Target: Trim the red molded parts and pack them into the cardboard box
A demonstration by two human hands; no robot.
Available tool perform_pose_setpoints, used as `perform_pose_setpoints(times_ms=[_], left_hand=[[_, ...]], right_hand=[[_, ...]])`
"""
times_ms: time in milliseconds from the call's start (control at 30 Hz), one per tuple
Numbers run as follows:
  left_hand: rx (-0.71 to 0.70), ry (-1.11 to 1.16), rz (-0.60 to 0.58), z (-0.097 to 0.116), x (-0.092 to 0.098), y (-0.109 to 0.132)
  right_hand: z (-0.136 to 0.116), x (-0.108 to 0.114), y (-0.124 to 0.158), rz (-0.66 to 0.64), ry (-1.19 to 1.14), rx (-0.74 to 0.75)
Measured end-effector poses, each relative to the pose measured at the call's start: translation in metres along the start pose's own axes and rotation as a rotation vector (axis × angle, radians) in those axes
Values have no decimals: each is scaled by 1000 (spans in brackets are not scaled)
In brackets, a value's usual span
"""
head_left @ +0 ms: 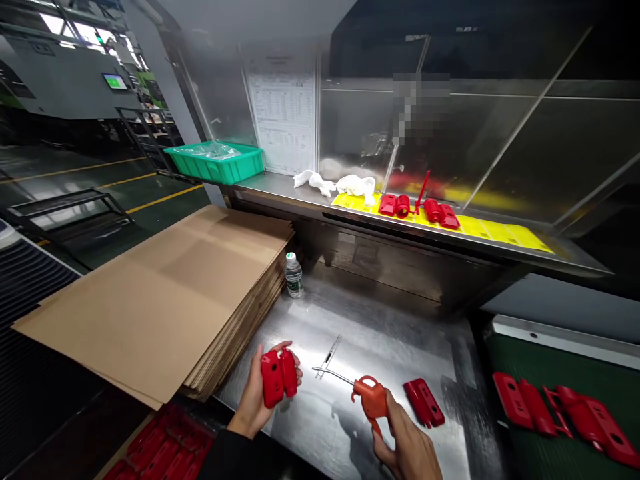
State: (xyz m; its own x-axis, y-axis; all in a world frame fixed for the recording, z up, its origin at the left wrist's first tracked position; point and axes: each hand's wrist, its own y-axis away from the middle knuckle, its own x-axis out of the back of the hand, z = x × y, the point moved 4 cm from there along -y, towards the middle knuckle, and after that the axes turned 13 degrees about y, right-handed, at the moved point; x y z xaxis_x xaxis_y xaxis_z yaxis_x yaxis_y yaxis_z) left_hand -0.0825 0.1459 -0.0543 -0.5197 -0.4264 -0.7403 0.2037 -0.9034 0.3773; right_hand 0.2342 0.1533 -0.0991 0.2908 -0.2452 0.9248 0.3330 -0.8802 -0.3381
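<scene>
- Here's the left hand (256, 392), palm up, fingers curled around a red moulded plastic housing (273, 380), held just above the near left part of the steel counter (310, 327).
- That housing shows a flat, holed face beside a rounded section; whether the two are joined, I can't tell from here.
- Over to the right hand (411, 437), closed around the grip of an orange air blow gun (374, 400); trigger pressed or not, can't tell.
- The gun's thin bent nozzle (334, 375) points at the housing, its tip near but not touching, passing over a slim metal tool (329, 357).
- Handling now: the housing looks light, stiff and smooth, perhaps a bit slippery, so the outer long edges seem the best hold, clear of the holed face.
- The gun looks light too, and the handle is the place to take it, the slender nozzle being the delicate bit.
- Just right of the gun, another red housing (424, 403) lies on the counter.
</scene>
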Motion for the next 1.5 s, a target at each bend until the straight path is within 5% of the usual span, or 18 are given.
perform_pose_setpoints(times_ms=[300, 533, 700, 1167, 1500], left_hand=[[-131, 306, 322, 1, 1, -20], [89, 454, 317, -3, -19, -10], [92, 686, 389, 4, -28, -18], [-50, 620, 353, -2, -39, -16], [-72, 145, 53, 14, -45, -5]], right_hand=[[-16, 12, -4, -13, 99, 88], [-17, 22, -9, 98, 170, 7], [-24, 28, -4, 34, 153, -40], [-52, 41, -16, 146, 265, 7], [-44, 33, -14, 113, 183, 25]])
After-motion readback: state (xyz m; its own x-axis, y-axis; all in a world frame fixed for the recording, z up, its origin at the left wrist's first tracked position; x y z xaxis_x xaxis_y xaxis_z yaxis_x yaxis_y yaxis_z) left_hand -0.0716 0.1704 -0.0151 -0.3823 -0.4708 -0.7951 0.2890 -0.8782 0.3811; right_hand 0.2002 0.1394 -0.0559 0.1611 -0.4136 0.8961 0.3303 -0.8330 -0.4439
